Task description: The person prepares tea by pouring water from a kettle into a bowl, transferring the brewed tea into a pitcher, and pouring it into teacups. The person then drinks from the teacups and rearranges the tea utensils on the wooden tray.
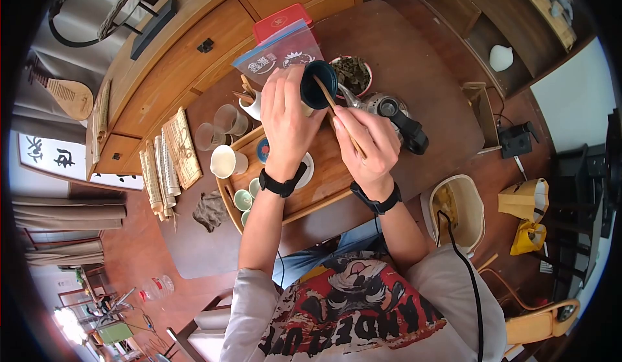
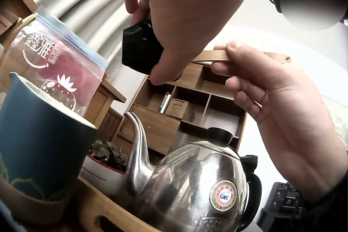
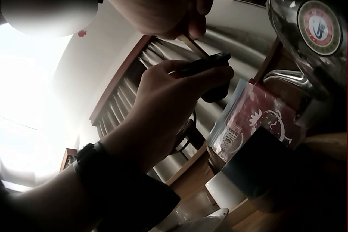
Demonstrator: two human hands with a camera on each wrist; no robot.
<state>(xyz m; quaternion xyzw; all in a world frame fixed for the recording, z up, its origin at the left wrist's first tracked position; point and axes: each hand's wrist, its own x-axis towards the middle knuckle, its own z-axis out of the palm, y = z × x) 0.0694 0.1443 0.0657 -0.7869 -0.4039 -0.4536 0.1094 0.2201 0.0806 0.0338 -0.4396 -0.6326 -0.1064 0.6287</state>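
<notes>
My left hand point(image 1: 285, 112) grips a small dark teal cup point(image 1: 311, 94), its mouth tipped toward the head camera. In the left wrist view the cup point(image 2: 140, 47) looks nearly black and faceted. My right hand point(image 1: 371, 141) pinches a slim wooden tea stick point(image 1: 347, 128), its far end inside the cup's mouth. What the cup contains is hard to make out. A blue pitcher point(image 2: 46, 134) with a pouring lip stands below the hands in the left wrist view. Close by are a steel kettle point(image 2: 190, 180) and a bowl of dried leaves point(image 1: 352, 73).
Beneath the hands lies a wooden tray point(image 1: 330, 184) with small pale green cups point(image 1: 243, 200). A zip bag point(image 1: 275, 54) and red box point(image 1: 285, 22) stand behind. Clear cups point(image 1: 228, 119), a white cup point(image 1: 225, 161) and bamboo rolls point(image 1: 159, 174) are left; a bin point(image 1: 476, 200) stands right.
</notes>
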